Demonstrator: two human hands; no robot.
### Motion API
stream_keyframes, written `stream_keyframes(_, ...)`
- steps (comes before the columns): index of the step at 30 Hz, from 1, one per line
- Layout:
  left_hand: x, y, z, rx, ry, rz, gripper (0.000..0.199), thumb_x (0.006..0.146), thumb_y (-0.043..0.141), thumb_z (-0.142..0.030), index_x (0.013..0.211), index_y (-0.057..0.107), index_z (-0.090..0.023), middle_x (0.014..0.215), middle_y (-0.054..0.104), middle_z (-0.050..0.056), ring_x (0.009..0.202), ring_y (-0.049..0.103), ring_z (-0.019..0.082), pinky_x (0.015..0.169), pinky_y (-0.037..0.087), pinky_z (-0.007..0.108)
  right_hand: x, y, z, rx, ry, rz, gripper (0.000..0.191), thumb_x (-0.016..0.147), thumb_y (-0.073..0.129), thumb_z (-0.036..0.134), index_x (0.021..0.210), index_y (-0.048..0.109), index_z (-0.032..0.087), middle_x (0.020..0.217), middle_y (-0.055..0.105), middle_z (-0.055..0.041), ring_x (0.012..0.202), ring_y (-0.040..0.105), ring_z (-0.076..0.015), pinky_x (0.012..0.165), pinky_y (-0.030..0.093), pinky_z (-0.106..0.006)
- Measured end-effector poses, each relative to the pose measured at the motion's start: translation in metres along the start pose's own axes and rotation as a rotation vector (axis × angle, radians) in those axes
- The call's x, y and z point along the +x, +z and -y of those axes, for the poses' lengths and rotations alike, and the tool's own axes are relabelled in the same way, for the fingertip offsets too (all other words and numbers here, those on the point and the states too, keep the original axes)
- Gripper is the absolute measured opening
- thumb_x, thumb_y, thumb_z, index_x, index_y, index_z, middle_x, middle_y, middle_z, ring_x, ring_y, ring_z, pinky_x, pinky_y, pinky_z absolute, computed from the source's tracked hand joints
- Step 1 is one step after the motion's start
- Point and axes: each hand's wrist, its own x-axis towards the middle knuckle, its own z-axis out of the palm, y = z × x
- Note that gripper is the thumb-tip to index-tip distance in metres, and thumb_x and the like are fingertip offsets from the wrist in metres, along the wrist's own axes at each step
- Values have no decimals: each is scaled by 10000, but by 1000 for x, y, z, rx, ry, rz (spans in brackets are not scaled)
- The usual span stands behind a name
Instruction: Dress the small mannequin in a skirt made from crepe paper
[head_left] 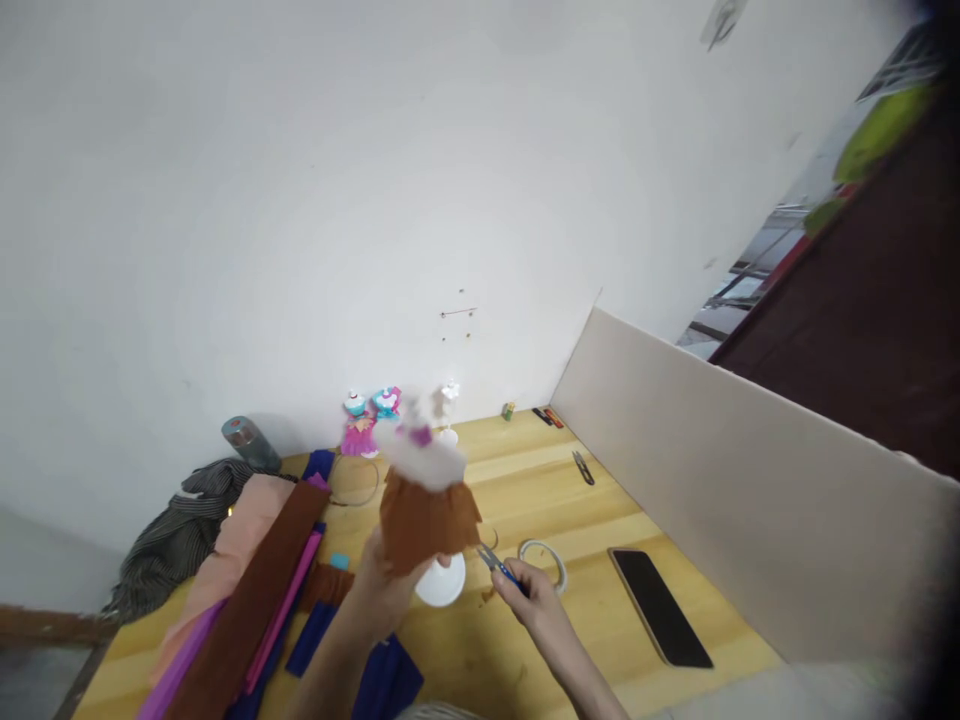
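My left hand (386, 585) is wrapped round a small figure in a brown crepe-paper skirt (427, 520). Its white upper part (424, 458), with a purple patch, is blurred by motion. A round white base (441, 582) shows beneath the skirt, but the fingers around the stem are partly hidden. My right hand (534, 600) grips blue-handled snips (502, 568), whose metal blades point at the skirt's lower right edge. Whether the blades touch the paper I cannot tell.
Crepe-paper strips (251, 600) and a striped cloth (180, 530) lie at left, near a bottle (251, 443). Decorated figures (360, 425) and a white stand (448, 405) line the wall. At right are a tape roll (559, 570), a phone (660, 608), other snips (583, 468) and a partition (720, 480).
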Motion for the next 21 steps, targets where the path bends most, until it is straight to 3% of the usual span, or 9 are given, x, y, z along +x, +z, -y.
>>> stream_keyframes(4,3,6,0,-17,-124,211,440,865,488,-487,603,600,-151,543,499,2,501,427,106,493,318,232,-5,5,5,158,40,8,544,715,580,699,570,357,224,508,273,64,485,245,-98,474,189,-258)
stream_keyframes(9,5,14,7,-103,-207,305,448,865,480,-515,616,551,-150,556,434,-21,505,361,92,494,263,228,-11,-6,21,254,-14,-91,484,708,658,619,613,427,205,526,303,69,482,242,-85,469,184,-251)
stream_keyframes(15,3,21,6,-121,-207,349,438,861,491,-505,609,557,-153,576,473,-6,552,405,112,545,295,240,-21,-23,50,287,-95,-128,441,733,672,547,601,440,195,528,308,63,492,250,-83,467,197,-245)
stream_keyframes(21,0,21,6,-77,-173,358,432,854,501,-499,597,567,-158,577,511,8,555,435,122,562,316,250,-32,-22,69,234,-130,-104,440,739,650,568,608,458,195,541,305,53,513,262,-97,477,218,-251)
